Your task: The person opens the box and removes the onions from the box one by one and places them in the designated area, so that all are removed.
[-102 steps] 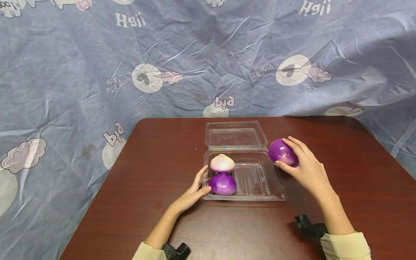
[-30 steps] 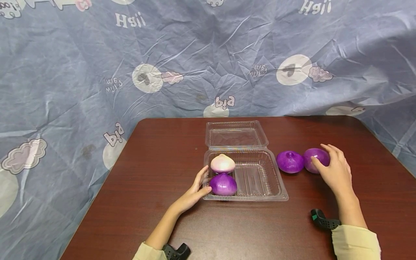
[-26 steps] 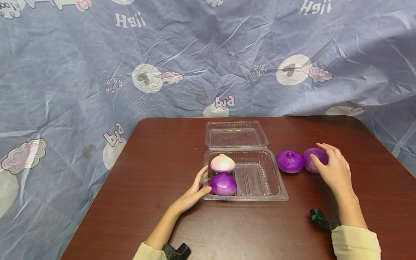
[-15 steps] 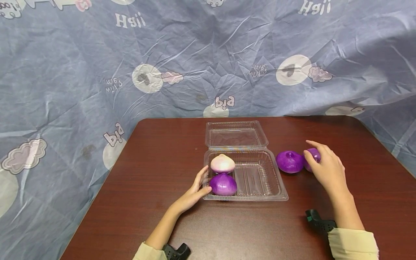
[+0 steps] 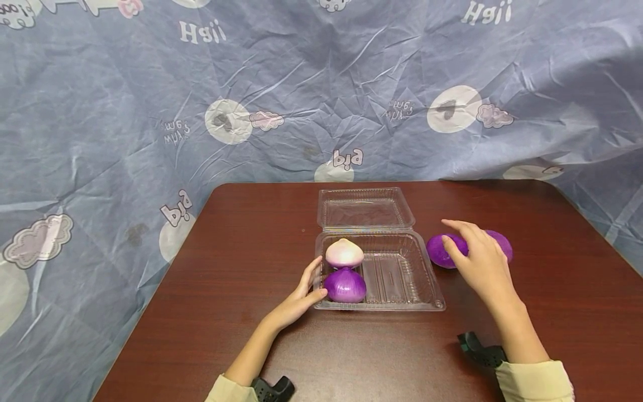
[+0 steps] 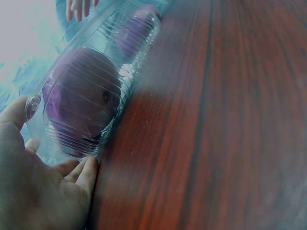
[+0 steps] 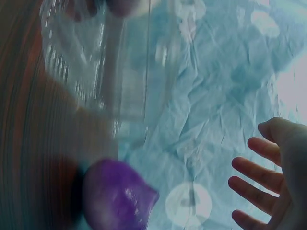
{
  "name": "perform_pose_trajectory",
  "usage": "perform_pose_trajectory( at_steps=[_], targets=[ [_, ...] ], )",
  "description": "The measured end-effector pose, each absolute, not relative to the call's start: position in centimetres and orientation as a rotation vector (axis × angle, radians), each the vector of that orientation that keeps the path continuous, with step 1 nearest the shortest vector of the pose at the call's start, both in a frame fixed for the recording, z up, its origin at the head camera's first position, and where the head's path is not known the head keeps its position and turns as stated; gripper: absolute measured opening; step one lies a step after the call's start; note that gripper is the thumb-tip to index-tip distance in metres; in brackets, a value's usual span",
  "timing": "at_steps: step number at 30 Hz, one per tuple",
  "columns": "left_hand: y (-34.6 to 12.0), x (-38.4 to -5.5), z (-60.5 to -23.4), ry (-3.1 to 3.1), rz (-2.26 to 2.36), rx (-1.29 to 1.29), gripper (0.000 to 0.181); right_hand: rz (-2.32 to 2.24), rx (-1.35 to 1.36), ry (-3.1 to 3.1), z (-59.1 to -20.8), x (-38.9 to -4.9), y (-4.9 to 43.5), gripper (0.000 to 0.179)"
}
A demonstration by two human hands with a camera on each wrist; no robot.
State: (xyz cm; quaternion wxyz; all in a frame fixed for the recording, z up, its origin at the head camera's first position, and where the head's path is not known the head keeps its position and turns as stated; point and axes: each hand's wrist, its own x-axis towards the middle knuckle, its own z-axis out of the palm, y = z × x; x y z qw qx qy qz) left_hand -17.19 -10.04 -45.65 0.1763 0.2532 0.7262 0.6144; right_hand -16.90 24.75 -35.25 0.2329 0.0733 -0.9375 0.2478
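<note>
Blue cloth (image 5: 301,72) behind table (image 5: 241,257) and container (image 5: 384,276)

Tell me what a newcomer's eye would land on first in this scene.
Probably the pale onion and the purple onion filling the left part of the open clear box, the pale one farther back. Next, on the table to the box's right, the near onion and the far onion, both purple and partly hidden behind the right hand in the head view. The printed blue cloth behind everything would also stand out.
</note>
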Motion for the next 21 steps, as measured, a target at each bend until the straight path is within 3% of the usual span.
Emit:
perform_pose_trajectory(
  at_steps=[21],
  targets=[
    [-10.1, -17.2, -45.5, 2.061, 1.739, 0.744, 0.069, 0.548, 0.606, -2.521, -36.4, -15.6, 18.0, 0.034]
  ],
)
